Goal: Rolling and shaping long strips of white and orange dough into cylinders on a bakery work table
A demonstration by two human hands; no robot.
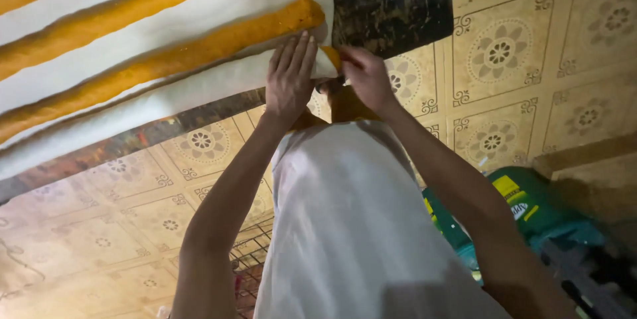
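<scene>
At upper centre, the white sheet (199, 87) with orange ridges (166, 60) ends. The left hand (290, 77) presses flat, fingers spread; keep it there. The right hand (367, 77) pinches something small, unclear, beside the dark board (391, 0).

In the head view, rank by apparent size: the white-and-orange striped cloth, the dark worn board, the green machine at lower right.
1. Striped cloth, largest by far.
2. Dark board.
3. Green machine; similar to the board, partly hidden by the right arm and nearer the camera, so unsure.
</scene>
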